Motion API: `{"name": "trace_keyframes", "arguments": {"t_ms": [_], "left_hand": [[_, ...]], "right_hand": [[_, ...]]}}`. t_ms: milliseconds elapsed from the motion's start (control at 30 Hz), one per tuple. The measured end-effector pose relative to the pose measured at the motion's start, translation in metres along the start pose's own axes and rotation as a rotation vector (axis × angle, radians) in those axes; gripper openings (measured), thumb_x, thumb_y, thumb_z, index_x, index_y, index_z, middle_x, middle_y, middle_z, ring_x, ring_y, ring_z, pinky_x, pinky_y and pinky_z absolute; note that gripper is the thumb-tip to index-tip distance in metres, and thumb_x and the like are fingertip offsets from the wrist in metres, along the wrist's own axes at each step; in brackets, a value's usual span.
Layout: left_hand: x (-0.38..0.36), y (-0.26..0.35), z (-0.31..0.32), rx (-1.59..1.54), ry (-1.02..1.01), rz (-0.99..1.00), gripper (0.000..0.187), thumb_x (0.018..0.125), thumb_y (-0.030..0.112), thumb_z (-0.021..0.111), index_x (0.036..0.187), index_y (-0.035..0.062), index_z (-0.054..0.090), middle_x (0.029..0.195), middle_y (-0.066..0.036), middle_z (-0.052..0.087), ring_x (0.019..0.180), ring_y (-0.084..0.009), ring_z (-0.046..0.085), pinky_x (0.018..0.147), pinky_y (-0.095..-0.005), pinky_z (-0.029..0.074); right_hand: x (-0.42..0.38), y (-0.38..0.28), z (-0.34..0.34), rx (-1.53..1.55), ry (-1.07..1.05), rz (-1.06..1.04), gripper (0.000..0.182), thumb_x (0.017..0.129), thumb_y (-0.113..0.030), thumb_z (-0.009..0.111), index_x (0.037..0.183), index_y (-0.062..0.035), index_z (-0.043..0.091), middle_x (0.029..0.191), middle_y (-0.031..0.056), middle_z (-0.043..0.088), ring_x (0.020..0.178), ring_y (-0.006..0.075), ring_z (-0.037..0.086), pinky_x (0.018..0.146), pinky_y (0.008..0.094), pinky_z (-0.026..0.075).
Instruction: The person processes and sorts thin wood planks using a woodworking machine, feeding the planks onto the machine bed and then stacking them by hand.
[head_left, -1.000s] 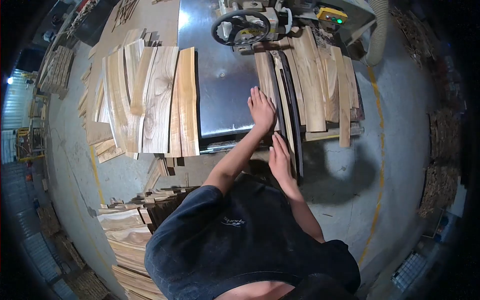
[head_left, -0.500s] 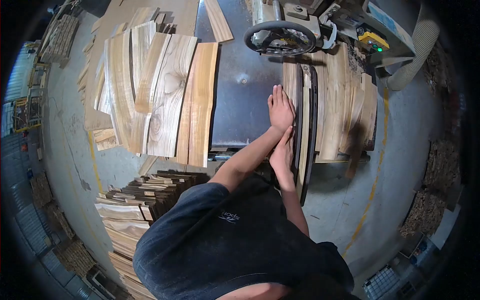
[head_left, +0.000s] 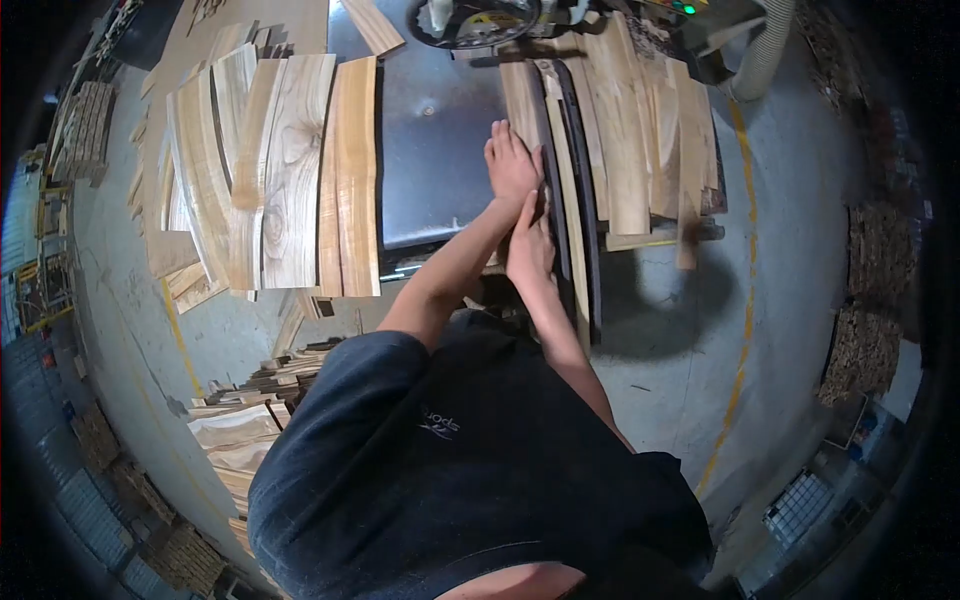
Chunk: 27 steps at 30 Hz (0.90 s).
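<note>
My left hand (head_left: pixel 515 172) lies with its fingers stretched forward on a narrow wooden board (head_left: pixel 520 92), beside a long dark-edged guide (head_left: pixel 568 170) on the metal machine table (head_left: pixel 430 165). Just behind it, my right hand (head_left: pixel 530 248) rests against the near part of the same board, fingers extended and partly overlapped by the left wrist. The board's near end is hidden under the hands. The dark handwheel (head_left: pixel 472 22) of the machine is cut off at the top of the view.
Wide planks (head_left: pixel 295 150) lie side by side left of the metal table. More boards (head_left: pixel 622 150) lie right of the guide. A stack of wood (head_left: pixel 235 435) stands at the lower left. A ribbed hose (head_left: pixel 765 50) hangs at the upper right.
The view has shifted, so the table and boards sit higher and further left, and less of the handwheel shows. Both hands stay at the board beside the guide.
</note>
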<state>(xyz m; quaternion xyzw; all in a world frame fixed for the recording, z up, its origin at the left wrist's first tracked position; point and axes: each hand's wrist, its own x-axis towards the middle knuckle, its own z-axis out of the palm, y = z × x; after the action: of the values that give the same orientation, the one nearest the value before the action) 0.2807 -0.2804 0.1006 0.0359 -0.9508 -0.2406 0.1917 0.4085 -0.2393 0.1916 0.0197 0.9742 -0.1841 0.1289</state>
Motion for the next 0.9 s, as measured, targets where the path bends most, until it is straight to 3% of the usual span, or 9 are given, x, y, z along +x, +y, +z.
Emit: {"name": "trace_keyframes", "arguments": {"t_ms": [233,400,467,500,567,667,767,867,900], "left_hand": [[-0.086,0.006,-0.048,-0.049,-0.016,0.07,0.067,0.09,0.034,0.061,0.136,-0.0118,0.043,0.146,-0.024,0.04,0.14,-0.0372,0.033,0.113,-0.0491,0.027],[-0.163,0.013,-0.101,-0.255,-0.129,0.062,0.064,0.088,0.03,0.066,0.136,-0.006,0.045,0.144,-0.025,0.04,0.139,-0.0385,0.035,0.109,-0.0497,0.03],[-0.185,0.015,-0.118,-0.475,-0.442,-0.182,0.056,0.088,0.019,0.067,0.137,0.0012,0.048,0.117,-0.021,0.06,0.1,-0.033,0.062,0.084,-0.0407,0.05],[-0.186,0.01,-0.12,-0.47,-0.44,-0.184,0.056,0.088,0.019,0.067,0.137,0.0012,0.048,0.117,-0.021,0.06,0.1,-0.033,0.062,0.084,-0.0407,0.05],[-0.188,-0.008,-0.108,-0.927,-0.891,-0.446,0.052,0.09,0.014,0.065,0.138,0.0038,0.049,0.088,-0.012,0.066,0.075,-0.0196,0.062,0.07,-0.034,0.052],[-0.192,-0.023,-0.089,-1.111,-0.872,-0.435,0.06,0.091,0.009,0.063,0.146,0.0062,0.04,0.077,-0.005,0.065,0.071,-0.0103,0.058,0.068,-0.0316,0.05],[-0.184,-0.016,-0.113,-0.94,-0.795,-0.367,0.076,0.093,0.004,0.06,0.157,0.013,0.02,0.097,-0.01,0.068,0.087,-0.0116,0.062,0.073,-0.0293,0.052],[-0.168,-0.019,-0.13,-0.916,-0.881,-0.269,0.083,0.092,0.003,0.061,0.158,0.015,0.011,0.102,-0.01,0.067,0.087,-0.0123,0.062,0.074,-0.0293,0.052],[-0.166,-0.022,-0.136,-0.82,-0.8,-0.169,0.085,0.089,0.009,0.065,0.157,0.0174,0.015,0.107,-0.015,0.068,0.089,-0.0243,0.065,0.079,-0.0349,0.053]], "right_hand": [[-0.079,0.038,-0.004,0.228,0.021,-0.174,0.084,0.078,-0.01,0.073,0.145,0.0042,0.024,0.133,0.0321,0.043,0.123,0.0464,0.046,0.1,0.0501,0.044],[-0.123,0.062,0.031,0.198,0.151,-0.158,0.085,0.075,-0.008,0.076,0.142,0.0058,0.026,0.129,0.0284,0.036,0.116,0.0476,0.048,0.096,0.0496,0.046],[-0.129,0.062,0.026,0.254,0.024,-0.055,0.09,0.074,-0.01,0.078,0.144,0.0053,0.024,0.131,0.0286,0.033,0.117,0.0484,0.048,0.095,0.0498,0.047],[-0.129,0.062,0.023,0.202,-0.055,-0.043,0.09,0.075,-0.012,0.077,0.145,0.0064,0.024,0.132,0.0287,0.032,0.115,0.0485,0.051,0.093,0.0498,0.049],[-0.127,0.06,0.018,0.169,-0.113,-0.051,0.088,0.076,-0.014,0.077,0.144,0.0074,0.025,0.131,0.0282,0.034,0.112,0.0469,0.054,0.09,0.0479,0.051],[-0.126,0.061,0.016,0.103,-0.112,-0.106,0.087,0.079,-0.021,0.075,0.144,0.0062,0.025,0.13,0.0277,0.035,0.104,0.046,0.06,0.087,0.0461,0.054],[-0.13,0.062,0.005,0.245,-0.06,-0.083,0.07,0.08,-0.012,0.074,0.139,0.0031,0.04,0.129,0.0264,0.041,0.109,0.0467,0.056,0.089,0.0462,0.051],[-0.129,0.067,-0.008,0.468,0.125,-0.381,0.048,0.085,-0.009,0.067,0.13,-0.001,0.053,0.126,0.0195,0.05,0.106,0.0416,0.059,0.088,0.0448,0.051],[-0.13,0.067,-0.016,0.441,0.288,-0.365,0.041,0.086,-0.006,0.065,0.126,-0.0023,0.057,0.125,0.0173,0.052,0.107,0.0402,0.058,0.09,0.0448,0.049]]}}
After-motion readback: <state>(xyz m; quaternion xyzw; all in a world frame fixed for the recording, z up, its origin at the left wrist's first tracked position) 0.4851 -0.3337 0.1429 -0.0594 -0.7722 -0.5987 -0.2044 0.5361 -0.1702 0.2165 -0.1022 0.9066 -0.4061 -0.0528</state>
